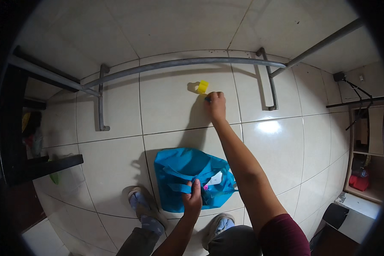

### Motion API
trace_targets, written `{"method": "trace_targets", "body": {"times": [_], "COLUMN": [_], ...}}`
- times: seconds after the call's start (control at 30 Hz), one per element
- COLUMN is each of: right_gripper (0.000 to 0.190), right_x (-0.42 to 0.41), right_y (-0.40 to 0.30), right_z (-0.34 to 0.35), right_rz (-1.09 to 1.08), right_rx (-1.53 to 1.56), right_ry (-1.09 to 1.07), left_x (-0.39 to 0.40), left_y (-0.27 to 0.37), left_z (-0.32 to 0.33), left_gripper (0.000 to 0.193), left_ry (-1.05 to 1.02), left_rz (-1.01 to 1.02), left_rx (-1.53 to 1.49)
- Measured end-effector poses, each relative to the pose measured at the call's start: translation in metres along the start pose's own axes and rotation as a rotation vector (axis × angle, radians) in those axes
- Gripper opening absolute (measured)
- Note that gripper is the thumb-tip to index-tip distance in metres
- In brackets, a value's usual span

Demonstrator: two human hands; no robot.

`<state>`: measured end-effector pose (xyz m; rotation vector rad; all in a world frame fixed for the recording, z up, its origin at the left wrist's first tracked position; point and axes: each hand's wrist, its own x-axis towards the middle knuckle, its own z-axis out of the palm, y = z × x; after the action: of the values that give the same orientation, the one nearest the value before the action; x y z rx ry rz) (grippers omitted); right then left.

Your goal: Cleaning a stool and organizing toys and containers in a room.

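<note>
My left hand (193, 196) grips the handle of a blue fabric tote bag (176, 160), which rests on the tiled floor before my feet. Inside the bag's mouth a white item (215, 178) and a small pink item (206, 187) show; the rest of the contents is hidden. My right hand (216, 101) reaches out beyond the bag, low over the floor, with its fingers closed on a small dark blue object (208, 99), mostly covered by them. Just past those fingertips lies a yellow, curved plastic-looking piece (203, 86).
A grey metal tube frame (179, 62) with feet spans the floor by the wall. Black furniture (60, 164) stands at the left. On the right are a wooden shelf unit (347, 179) with a red item (359, 183) and a black folding stand (360, 91).
</note>
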<state>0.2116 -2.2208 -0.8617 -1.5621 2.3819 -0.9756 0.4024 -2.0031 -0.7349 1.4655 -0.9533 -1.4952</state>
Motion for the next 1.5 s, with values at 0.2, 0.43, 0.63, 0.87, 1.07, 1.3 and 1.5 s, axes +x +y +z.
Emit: {"method": "trace_targets", "body": {"times": [0.2,0.43,0.63,0.87,1.07,1.3,1.5], "right_gripper": [0.029,0.064,0.045,0.037,0.044,0.049,0.019], "right_x": [0.007,0.04,-0.041,-0.225,-0.254,-0.273,-0.219], "right_y": [-0.004,-0.027,-0.019,-0.038,-0.052,0.046,0.042], "right_z": [-0.014,0.001,-0.088,-0.191,-0.165,-0.203,-0.242], "right_rz": [0.624,0.274,0.537,0.644,-0.003,0.043,0.264], "right_rx": [1.002,0.076,0.935,1.031,0.641,-0.248,0.519], "right_ry": [-0.135,-0.152,-0.538,-0.173,-0.466,-0.534,-0.771], "left_x": [0.003,-0.001,0.002,0.004,-0.014,-0.015,0.009], "left_y": [0.002,0.01,0.015,0.02,0.028,0.041,0.064], "left_z": [-0.003,-0.001,-0.003,0.006,0.007,0.001,-0.023], "left_gripper": [0.014,0.027,0.024,0.027,0.032,0.027,0.025], "left_ry": [0.068,-0.031,-0.023,-0.065,-0.031,0.054,0.302], "left_rz": [-0.149,-0.28,-0.159,0.008,-0.014,0.109,0.099], "left_rx": [-0.056,0.091,0.101,0.114,0.08,-0.096,-0.09]}}
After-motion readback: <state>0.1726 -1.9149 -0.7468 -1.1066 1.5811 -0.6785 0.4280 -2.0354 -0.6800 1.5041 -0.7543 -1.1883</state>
